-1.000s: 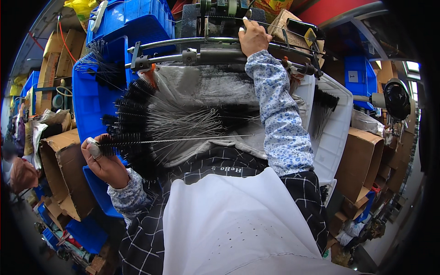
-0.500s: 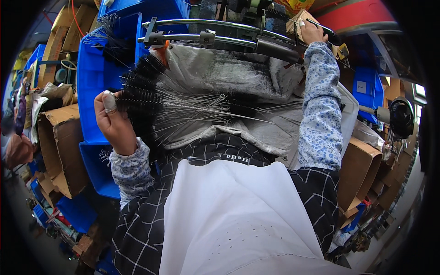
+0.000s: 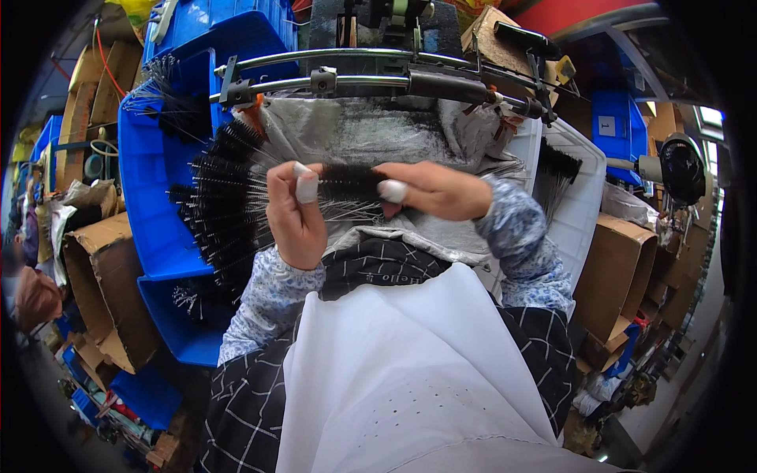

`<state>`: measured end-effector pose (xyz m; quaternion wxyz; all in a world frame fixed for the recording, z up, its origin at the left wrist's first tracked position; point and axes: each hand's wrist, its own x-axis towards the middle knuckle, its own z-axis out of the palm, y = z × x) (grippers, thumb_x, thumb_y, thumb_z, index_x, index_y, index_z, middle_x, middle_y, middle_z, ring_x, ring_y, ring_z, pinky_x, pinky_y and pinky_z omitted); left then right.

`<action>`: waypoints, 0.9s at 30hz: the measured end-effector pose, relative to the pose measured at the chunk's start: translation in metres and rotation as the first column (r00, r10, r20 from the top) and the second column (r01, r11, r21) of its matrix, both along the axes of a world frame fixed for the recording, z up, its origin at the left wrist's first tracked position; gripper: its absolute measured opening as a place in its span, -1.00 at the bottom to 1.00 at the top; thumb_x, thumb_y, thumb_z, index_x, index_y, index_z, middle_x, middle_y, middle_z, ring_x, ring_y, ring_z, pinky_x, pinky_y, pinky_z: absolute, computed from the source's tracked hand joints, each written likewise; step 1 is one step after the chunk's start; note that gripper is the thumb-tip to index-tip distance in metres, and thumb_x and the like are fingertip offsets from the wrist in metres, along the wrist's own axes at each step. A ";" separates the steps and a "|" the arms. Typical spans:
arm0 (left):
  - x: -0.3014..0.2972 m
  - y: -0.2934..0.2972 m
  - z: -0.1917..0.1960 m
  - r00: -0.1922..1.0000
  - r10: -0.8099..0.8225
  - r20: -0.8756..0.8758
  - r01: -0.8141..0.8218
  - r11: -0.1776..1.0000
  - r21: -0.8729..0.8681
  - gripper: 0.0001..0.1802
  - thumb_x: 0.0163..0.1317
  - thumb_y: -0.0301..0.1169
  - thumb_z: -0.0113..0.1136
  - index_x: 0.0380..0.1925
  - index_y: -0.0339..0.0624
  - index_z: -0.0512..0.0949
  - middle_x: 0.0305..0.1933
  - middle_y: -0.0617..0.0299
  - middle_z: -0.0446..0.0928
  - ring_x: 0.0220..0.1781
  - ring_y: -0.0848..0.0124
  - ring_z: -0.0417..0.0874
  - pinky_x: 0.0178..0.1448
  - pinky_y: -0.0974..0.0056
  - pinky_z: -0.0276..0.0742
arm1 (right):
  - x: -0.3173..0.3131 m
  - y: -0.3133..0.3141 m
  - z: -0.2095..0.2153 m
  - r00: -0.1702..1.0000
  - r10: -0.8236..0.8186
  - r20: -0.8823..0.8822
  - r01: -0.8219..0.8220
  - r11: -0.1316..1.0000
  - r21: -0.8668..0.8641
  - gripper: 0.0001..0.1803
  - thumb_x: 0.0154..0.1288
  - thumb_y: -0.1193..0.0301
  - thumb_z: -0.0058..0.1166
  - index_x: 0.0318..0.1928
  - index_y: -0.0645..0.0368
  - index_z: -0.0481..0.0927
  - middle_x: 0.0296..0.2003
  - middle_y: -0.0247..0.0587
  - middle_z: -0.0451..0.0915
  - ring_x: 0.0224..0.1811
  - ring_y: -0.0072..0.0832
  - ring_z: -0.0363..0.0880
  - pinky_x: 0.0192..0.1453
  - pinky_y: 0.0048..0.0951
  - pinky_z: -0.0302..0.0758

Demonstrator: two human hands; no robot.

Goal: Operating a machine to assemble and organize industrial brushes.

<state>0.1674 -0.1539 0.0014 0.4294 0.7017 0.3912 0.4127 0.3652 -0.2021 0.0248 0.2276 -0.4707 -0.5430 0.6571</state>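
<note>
Over my lap, a black twisted-wire brush [image 3: 351, 182] spans the gap between my two hands. My left hand [image 3: 295, 217] pinches its left end, and my right hand [image 3: 441, 191] closes on its right end. White wrapping covers both thumbs. Just left of and behind my left hand, a fan of similar black brushes [image 3: 225, 189] lies with bristles outward and thin wire stems toward the middle. Under them is a grey, black-smudged cloth [image 3: 355, 126]. The brush's very ends are hidden by my fingers.
Across the far side runs a machine with metal rods [image 3: 355, 81]. Blue bins [image 3: 162, 181] stand at the left, with brushes in them. At the right, a white bin [image 3: 579, 189] holds more brushes [image 3: 557, 167]. Cardboard boxes [image 3: 114, 276] flank both sides.
My right hand has come back from the machine at far right to the middle. My left hand has moved right, away from the fan's outer edge. A brush is now held between both.
</note>
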 end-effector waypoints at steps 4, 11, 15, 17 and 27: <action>-0.029 0.022 0.015 0.972 -0.224 -0.072 0.211 0.965 -0.154 -0.84 0.22 -0.40 -0.12 -0.27 -0.28 0.29 -0.34 0.13 0.48 -0.45 0.45 0.51 -0.34 0.43 0.41 | -0.003 0.009 -0.022 0.967 -0.196 0.163 0.146 0.950 0.278 -0.68 0.24 0.33 -0.19 -0.04 0.20 0.36 -0.32 0.03 0.50 -0.29 -0.19 0.49 -0.14 -0.38 0.41; -0.113 0.094 0.017 0.843 0.212 -0.495 -0.105 0.966 0.235 -0.74 0.21 -0.31 -0.06 -0.26 -0.32 0.39 -0.36 0.18 0.45 -0.32 0.41 0.43 -0.16 0.38 0.32 | 0.136 0.078 -0.089 -0.146 -0.809 0.569 -0.027 0.579 0.815 -0.71 0.17 0.25 -0.13 -0.09 -0.13 0.49 -0.33 -0.27 0.55 -0.28 -0.38 0.44 -0.15 -0.33 0.34; -0.119 0.096 0.001 0.830 0.062 -0.555 -0.048 0.998 0.039 -0.80 0.16 -0.38 -0.01 -0.32 -0.30 0.45 -0.34 0.14 0.45 -0.32 0.39 0.44 -0.21 0.38 0.31 | 0.138 0.089 -0.093 -0.153 -0.753 0.640 0.085 0.635 0.767 -0.71 0.14 0.25 -0.12 -0.09 -0.23 0.48 -0.35 -0.39 0.55 -0.19 -0.40 0.38 -0.04 -0.25 0.23; -0.120 0.096 -0.001 0.841 0.076 -0.535 -0.052 0.997 0.061 -0.80 0.16 -0.39 -0.01 -0.31 -0.31 0.44 -0.34 0.14 0.46 -0.31 0.39 0.44 -0.21 0.38 0.31 | 0.138 0.091 -0.090 -0.114 -0.742 0.660 0.097 0.653 0.751 -0.70 0.15 0.27 -0.13 -0.07 -0.24 0.47 -0.33 -0.43 0.55 -0.19 -0.42 0.38 -0.03 -0.25 0.21; -0.106 0.095 0.008 0.929 0.093 -0.360 -0.088 0.996 0.031 -0.82 0.21 -0.41 -0.10 -0.28 -0.31 0.38 -0.40 0.30 0.36 -0.39 0.54 0.31 -0.27 0.47 0.27 | 0.157 0.105 -0.106 -0.130 -0.660 0.740 0.045 0.741 0.670 -0.51 0.14 0.53 -0.30 0.05 -0.30 0.33 0.00 -0.35 0.37 0.18 -0.35 0.08 0.20 0.05 -0.10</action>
